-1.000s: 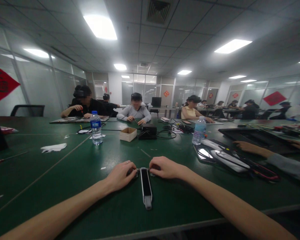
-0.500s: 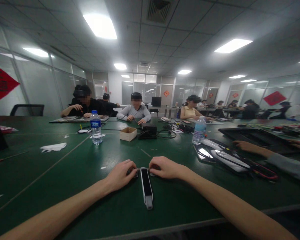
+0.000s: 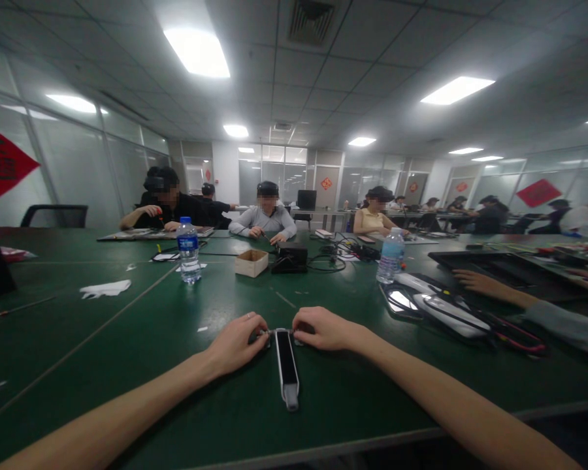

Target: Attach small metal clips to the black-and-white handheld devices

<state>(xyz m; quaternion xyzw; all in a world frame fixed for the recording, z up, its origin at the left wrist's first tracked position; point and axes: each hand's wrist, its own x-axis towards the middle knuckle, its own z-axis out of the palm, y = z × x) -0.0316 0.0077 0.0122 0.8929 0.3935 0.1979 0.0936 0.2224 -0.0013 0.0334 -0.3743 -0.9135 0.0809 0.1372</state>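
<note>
A long, narrow device (image 3: 287, 365) with a white rim, black face and grey near end lies on the green table (image 3: 215, 418), pointing towards me. On the left of its far end is my left hand (image 3: 240, 339), fingers curled into a pinch. My right hand (image 3: 323, 328) pinches at the opposite side in the same way. Small pale bits show at both sets of fingertips, too small and covered to name. Whether they join the device I cannot tell.
Beyond my hands stand an open cardboard box (image 3: 251, 262), a black box-shaped unit (image 3: 289, 258) and a blue-labelled water bottle (image 3: 188, 249). To the right are another bottle (image 3: 391, 256), a white-and-black tool with cables (image 3: 451, 313) and a co-worker's hand (image 3: 490, 285) at a black tray (image 3: 500, 271).
My hands and the device look the same as before. At the right, the co-worker's hand has shifted slightly by the black tray.
</note>
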